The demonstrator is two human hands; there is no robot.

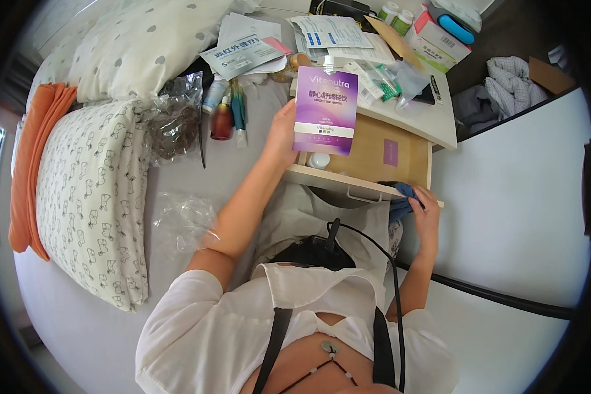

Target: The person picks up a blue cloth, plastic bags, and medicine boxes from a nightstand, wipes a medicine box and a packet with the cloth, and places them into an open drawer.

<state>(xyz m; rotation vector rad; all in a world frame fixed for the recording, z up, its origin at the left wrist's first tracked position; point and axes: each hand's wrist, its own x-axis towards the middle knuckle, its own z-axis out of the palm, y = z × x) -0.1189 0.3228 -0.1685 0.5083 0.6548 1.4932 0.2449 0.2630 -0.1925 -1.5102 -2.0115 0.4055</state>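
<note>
Purple, likely soft, the spouted pouch [326, 108] was sensibly edge-held by left hand [283, 134], fingertips hidden; right hand [427, 207] pinched blue cloth [402, 205] near drawer [331, 177] corner.

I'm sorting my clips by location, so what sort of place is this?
Most likely a bedroom: there's a grey-sheeted bed with patterned bedding on it, and beside it a pale cabinet with its drawer pulled open.

pouch [325, 108] left, cloth [402, 205] right, jar [318, 161] in drawer [368, 161]
</note>
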